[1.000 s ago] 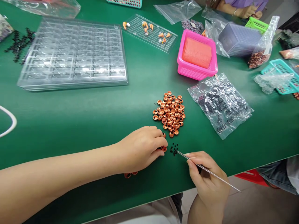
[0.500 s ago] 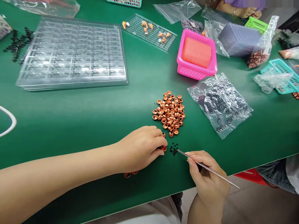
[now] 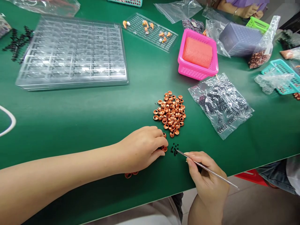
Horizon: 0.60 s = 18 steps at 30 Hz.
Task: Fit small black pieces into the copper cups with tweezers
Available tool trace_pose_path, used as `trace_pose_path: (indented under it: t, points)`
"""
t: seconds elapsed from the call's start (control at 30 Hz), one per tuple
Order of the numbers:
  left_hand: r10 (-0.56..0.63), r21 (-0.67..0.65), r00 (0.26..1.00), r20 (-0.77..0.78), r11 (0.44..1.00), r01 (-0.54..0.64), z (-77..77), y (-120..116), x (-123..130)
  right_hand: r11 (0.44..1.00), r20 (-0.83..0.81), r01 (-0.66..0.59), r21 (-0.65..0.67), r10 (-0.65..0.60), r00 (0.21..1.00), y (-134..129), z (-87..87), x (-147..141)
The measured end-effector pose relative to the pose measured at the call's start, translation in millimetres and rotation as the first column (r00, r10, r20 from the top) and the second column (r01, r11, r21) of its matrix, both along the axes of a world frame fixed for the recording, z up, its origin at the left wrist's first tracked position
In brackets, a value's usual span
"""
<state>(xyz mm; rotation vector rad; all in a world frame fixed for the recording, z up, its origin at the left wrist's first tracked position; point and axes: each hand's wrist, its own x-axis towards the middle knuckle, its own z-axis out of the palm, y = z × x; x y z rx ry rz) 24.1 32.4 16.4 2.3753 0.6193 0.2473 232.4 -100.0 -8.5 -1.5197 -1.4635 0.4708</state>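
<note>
My left hand [image 3: 145, 147] rests on the green table with its fingers curled round a small copper-coloured cup-shaped piece [image 3: 164, 149], which shows at the fingertips. In my right hand [image 3: 207, 175] is a thin metal rod [image 3: 211, 171], pinched between thumb and fingers like a pen. The rod's tip is at a little cluster of tiny black pieces [image 3: 174, 149]. Just beyond my left hand lies a heap of copper-coloured cups [image 3: 171, 112], each hollow, some with a hole showing. A few more cups [image 3: 128, 175] sit under my left forearm, partly hidden.
Stacked clear compartment trays [image 3: 75, 53] lie at the back left. A gridded clear sheet [image 3: 152, 36] carries small orange pieces. Right of it stand a pink basket [image 3: 197, 73] and a plastic bag of black parts [image 3: 221, 106]. A co-worker's hands [image 3: 250, 12] are at the far right.
My right hand and the rod have shifted slightly to the left, bringing the tip further into the black pieces. My left hand has stayed where it was.
</note>
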Motion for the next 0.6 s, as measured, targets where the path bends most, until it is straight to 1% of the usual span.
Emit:
trace_pose_path:
  t: [0.2,0.3,0.5,0.6]
  points:
    - [0.001,-0.004,1.0,0.002,1.0,-0.001,-1.1,0.4,0.2,1.0,-0.022,0.023,0.017,-0.023,0.999,-1.2,-0.5,-0.9]
    - [0.004,-0.006,1.0,0.007,1.0,-0.003,-1.4,0.1,0.3,1.0,-0.008,0.014,0.005,-0.014,1.0,-1.7,-0.1,-1.4]
    - [0.004,0.007,1.0,0.012,1.0,-0.004,-2.1,-0.5,-0.1,0.999,0.019,0.005,0.036,-0.006,1.0,-1.6,-0.9,-1.2]
    - [0.003,0.008,1.0,0.016,1.0,-0.003,-2.2,-0.6,-0.1,1.0,0.043,-0.005,0.03,0.004,0.999,-1.9,-1.2,-1.1]
